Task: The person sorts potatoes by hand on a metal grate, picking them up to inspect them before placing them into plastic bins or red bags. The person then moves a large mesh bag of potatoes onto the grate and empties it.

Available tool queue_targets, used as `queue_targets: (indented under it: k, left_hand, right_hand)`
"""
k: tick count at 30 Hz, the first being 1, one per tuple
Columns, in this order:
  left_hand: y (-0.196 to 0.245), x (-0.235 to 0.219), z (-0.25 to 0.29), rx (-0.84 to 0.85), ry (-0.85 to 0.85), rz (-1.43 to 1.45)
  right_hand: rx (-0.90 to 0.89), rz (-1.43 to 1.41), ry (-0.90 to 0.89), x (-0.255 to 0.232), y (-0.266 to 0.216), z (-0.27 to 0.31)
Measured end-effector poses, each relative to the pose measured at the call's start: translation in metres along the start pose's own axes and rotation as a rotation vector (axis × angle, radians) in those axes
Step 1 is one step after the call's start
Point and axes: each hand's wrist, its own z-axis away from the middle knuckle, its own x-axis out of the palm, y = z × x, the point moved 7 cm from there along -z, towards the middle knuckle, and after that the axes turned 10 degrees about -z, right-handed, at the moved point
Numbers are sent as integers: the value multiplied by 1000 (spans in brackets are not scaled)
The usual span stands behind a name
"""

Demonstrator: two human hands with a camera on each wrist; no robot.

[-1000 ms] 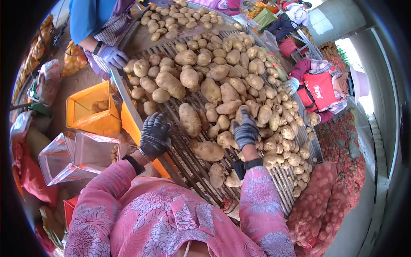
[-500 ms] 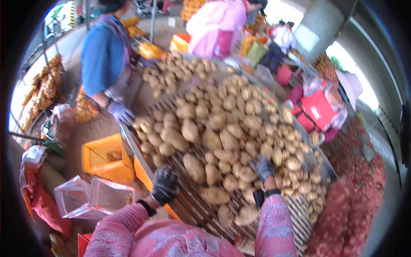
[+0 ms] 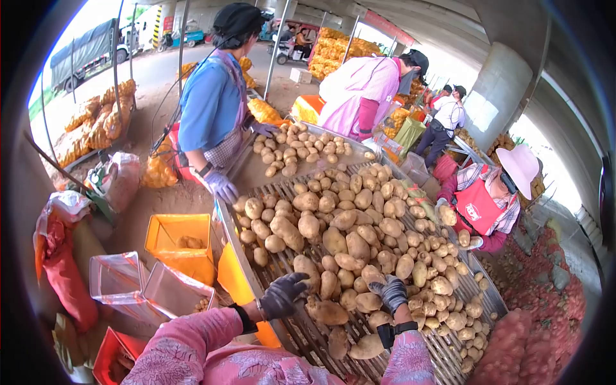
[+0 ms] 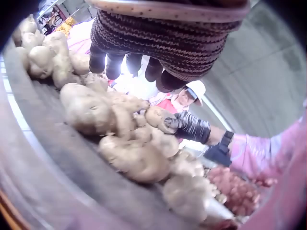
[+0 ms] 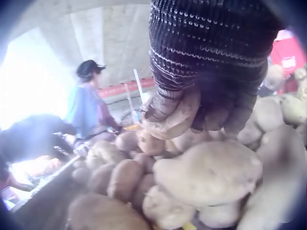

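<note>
A heap of potatoes point(image 3: 359, 247) covers a slatted metal sorting table point(image 3: 296, 335). My right hand point(image 3: 391, 294), in a dark striped knit glove, grips a potato point(image 5: 175, 117) between thumb and fingers, just above the heap. That potato also shows at the fingertips in the left wrist view. My left hand point(image 3: 283, 297), gloved alike, hovers by the table's left edge with its fingers loosely extended and nothing in them. Below those fingers, large potatoes point(image 4: 134, 158) lie along the slats.
Left of the table stand a yellow crate point(image 3: 186, 256), clear-sided bins point(image 3: 119, 279) and a red bin point(image 3: 119, 356). Red mesh sacks point(image 3: 513, 350) lie at the right. A person in blue point(image 3: 215, 109), one in pink point(image 3: 356, 90) and one in a red apron point(image 3: 481, 208) work round the table.
The head view has tilted up, showing more of the background. My left hand has gone from loosely curled to extended, over the slats. The right hand now holds a potato above the heap.
</note>
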Motion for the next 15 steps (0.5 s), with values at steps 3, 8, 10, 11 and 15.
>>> queue_targets:
  k: [3,8,10,11,15]
  left_hand:
    - [30,-14,-23,-160,171,483]
    - [38,-16,1,264,-90,382]
    - [16,-23,36,28,35,632]
    - [8,-29,60,-304,-57,1063]
    - [-54,-71,204,-756,380,1634]
  right_hand:
    - [-424,-170,-295,27,-72,43]
    - [-743,-236,-205,38,-159,102]
    - [-719,-327,-128,22,-159,104]
    - [-756,-173,38,9,-158,110]
    - [-251,-334,50,9,3,35]
